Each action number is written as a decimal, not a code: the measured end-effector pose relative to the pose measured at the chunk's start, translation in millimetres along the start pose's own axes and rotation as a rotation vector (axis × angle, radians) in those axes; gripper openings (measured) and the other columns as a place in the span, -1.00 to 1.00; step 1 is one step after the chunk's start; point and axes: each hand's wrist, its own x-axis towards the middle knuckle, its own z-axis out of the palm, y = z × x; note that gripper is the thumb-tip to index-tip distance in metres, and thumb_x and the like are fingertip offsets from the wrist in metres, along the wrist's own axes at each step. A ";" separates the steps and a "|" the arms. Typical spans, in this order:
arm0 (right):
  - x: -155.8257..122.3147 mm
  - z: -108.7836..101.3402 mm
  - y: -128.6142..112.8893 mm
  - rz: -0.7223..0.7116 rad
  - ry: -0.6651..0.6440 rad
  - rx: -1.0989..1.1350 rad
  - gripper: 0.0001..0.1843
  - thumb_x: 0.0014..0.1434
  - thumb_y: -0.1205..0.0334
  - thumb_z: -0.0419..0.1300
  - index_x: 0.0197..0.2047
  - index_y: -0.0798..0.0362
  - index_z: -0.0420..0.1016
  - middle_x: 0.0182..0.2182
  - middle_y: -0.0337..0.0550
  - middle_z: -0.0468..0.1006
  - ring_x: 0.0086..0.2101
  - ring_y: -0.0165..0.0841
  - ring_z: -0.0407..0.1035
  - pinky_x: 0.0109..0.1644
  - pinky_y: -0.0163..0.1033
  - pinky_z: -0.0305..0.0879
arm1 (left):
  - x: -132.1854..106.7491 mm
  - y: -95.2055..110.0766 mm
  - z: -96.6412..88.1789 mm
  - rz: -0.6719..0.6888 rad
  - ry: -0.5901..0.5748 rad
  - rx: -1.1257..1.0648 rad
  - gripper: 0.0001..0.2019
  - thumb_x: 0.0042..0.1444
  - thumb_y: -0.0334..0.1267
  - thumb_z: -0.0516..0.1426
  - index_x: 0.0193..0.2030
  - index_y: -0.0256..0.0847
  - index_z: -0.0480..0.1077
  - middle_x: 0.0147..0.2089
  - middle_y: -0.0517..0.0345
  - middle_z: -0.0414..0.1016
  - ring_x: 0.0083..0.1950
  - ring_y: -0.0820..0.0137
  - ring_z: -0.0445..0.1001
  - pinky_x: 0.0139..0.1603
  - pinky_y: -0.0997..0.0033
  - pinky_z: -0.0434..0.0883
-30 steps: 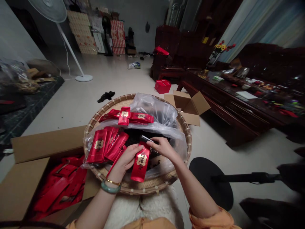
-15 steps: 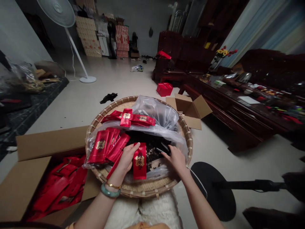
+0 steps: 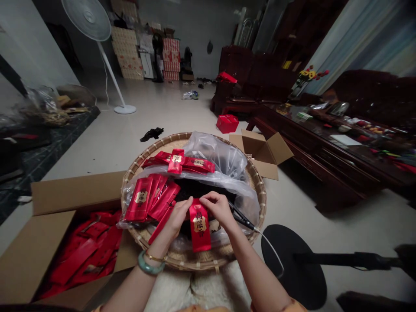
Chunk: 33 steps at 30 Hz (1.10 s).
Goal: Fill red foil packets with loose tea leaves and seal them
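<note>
My left hand (image 3: 179,215) grips the upper left edge of a red pouch (image 3: 200,229) with dark lettering on a pale label. My right hand (image 3: 218,209) pinches the same pouch at its upper right corner. The pouch hangs upright over a round bamboo tray (image 3: 208,262). To the right of my right hand, a black corded tool like a hair straightener (image 3: 242,217) lies on a clear plastic bag (image 3: 224,156). Dark loose contents show in the bag, partly hidden behind my hands. More red pouches (image 3: 140,198) lie on the bag's left side, and a few at its back.
A cardboard box (image 3: 52,236) full of red pouches stands at left, and another open box (image 3: 260,149) behind the tray. A black round stand base (image 3: 292,260) is at right. Farther off are a white fan (image 3: 125,109) and a long dark wooden table (image 3: 308,134).
My right hand has let go of the black straightener-like tool, which now lies in the tray. It has moved left to pinch the pouch's top. My left hand keeps its hold.
</note>
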 end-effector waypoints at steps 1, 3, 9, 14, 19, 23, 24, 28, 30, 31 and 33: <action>3.1 -2.3 -3.2 0.038 0.010 0.069 -0.73 -0.09 0.04 0.31 -0.50 0.10 0.52 -0.63 -0.26 0.44 -0.63 -0.46 0.28 -0.58 -0.36 0.22 | 0.8 0.8 -1.8 0.002 0.018 -0.005 -0.55 -0.03 0.12 0.18 -0.39 -0.34 0.46 -0.48 0.09 0.52 -0.46 0.38 0.44 -0.40 0.44 0.34; 12.0 -8.9 -11.4 0.082 0.084 0.239 -0.68 -0.13 0.00 0.34 -0.47 0.11 0.50 -0.69 -0.32 0.41 -0.69 -0.49 0.25 -0.63 -0.37 0.25 | 4.4 2.5 -7.3 0.052 0.087 -0.005 -0.46 0.03 0.18 0.07 -0.26 -0.36 0.48 -0.40 -0.01 0.55 -0.38 0.30 0.50 -0.34 0.36 0.39; 58.5 -24.2 -35.0 -0.013 0.412 0.654 -0.67 -0.17 0.17 0.40 -0.35 0.09 0.42 -0.56 -0.32 0.51 -0.57 -0.50 0.44 -0.48 -0.45 0.43 | 12.8 6.5 -41.1 0.507 0.479 0.835 -0.64 0.11 -0.15 0.05 -0.01 -0.25 0.44 0.02 -0.11 0.46 0.09 0.13 0.37 0.13 0.06 0.28; 79.2 -17.9 -33.6 0.088 0.305 0.771 -0.61 -0.15 0.32 0.38 -0.21 0.11 0.38 -0.39 -0.19 0.57 -0.35 -0.39 0.54 -0.23 -0.39 0.48 | 7.2 5.8 -55.5 0.359 0.664 1.549 -0.49 0.07 -0.25 0.13 0.19 -0.32 0.27 0.15 -0.28 0.28 0.15 -0.09 0.21 0.04 -0.07 0.28; 50.8 -6.6 -15.3 -0.018 0.290 0.660 -0.51 -0.06 0.22 0.34 -0.04 0.03 0.32 -0.21 -0.15 0.55 -0.24 -0.34 0.53 -0.15 -0.25 0.48 | 12.7 4.7 -63.8 0.382 0.678 1.672 -0.49 0.06 -0.32 0.13 0.19 -0.37 0.26 0.01 -0.22 0.41 0.05 -0.01 0.30 0.11 -0.04 0.21; 14.7 14.1 9.7 0.023 0.066 0.475 -0.66 -0.03 0.05 0.31 -0.25 0.09 0.46 -0.44 -0.19 0.54 -0.44 -0.38 0.51 -0.38 -0.30 0.48 | 19.3 7.2 -74.1 0.462 0.611 1.544 -0.67 0.08 -0.34 0.10 0.00 -0.24 0.44 -0.08 -0.09 0.50 -0.06 0.09 0.39 0.08 0.01 0.24; 8.0 20.0 15.7 0.063 0.016 0.454 -0.65 -0.04 0.02 0.31 -0.28 0.11 0.47 -0.47 -0.18 0.53 -0.46 -0.39 0.50 -0.40 -0.31 0.47 | 18.8 8.1 -74.4 0.494 0.586 1.489 -0.73 0.08 -0.34 0.09 -0.07 -0.22 0.47 -0.11 -0.06 0.52 -0.09 0.12 0.40 0.03 0.05 0.28; -4.3 35.3 28.1 0.261 0.019 0.570 -0.48 -0.05 -0.12 0.28 -0.15 0.09 0.42 -0.40 -0.16 0.53 -0.48 -0.38 0.49 -0.47 -0.29 0.46 | 5.5 7.0 -59.9 0.711 0.462 1.274 -0.85 0.08 -0.37 0.09 -0.28 -0.18 0.51 -0.29 0.06 0.52 -0.18 0.23 0.40 -0.09 0.23 0.36; -4.2 35.8 27.6 0.307 0.026 0.629 -0.44 -0.05 -0.13 0.27 -0.08 0.07 0.38 -0.38 -0.17 0.53 -0.47 -0.36 0.48 -0.48 -0.26 0.46 | -4.1 1.9 -46.9 0.830 0.370 1.227 -0.84 0.09 -0.41 0.08 -0.31 -0.18 0.49 -0.33 0.09 0.49 -0.21 0.27 0.38 -0.17 0.29 0.37; -3.7 34.3 26.7 0.305 0.037 0.637 -0.44 -0.07 -0.10 0.29 -0.08 0.08 0.38 -0.40 -0.19 0.52 -0.47 -0.37 0.47 -0.48 -0.26 0.46 | -8.2 -1.4 -40.9 0.890 0.335 1.224 -0.83 0.10 -0.42 0.06 -0.30 -0.18 0.49 -0.34 0.09 0.47 -0.22 0.28 0.38 -0.18 0.30 0.38; -2.6 28.7 25.7 0.265 0.062 0.614 -0.46 -0.12 0.00 0.34 -0.09 0.09 0.40 -0.45 -0.26 0.51 -0.50 -0.40 0.44 -0.47 -0.28 0.44 | -13.3 -7.5 -32.7 0.968 0.292 1.221 -0.83 0.13 -0.40 0.07 -0.27 -0.17 0.48 -0.30 0.06 0.47 -0.18 0.28 0.38 -0.14 0.27 0.39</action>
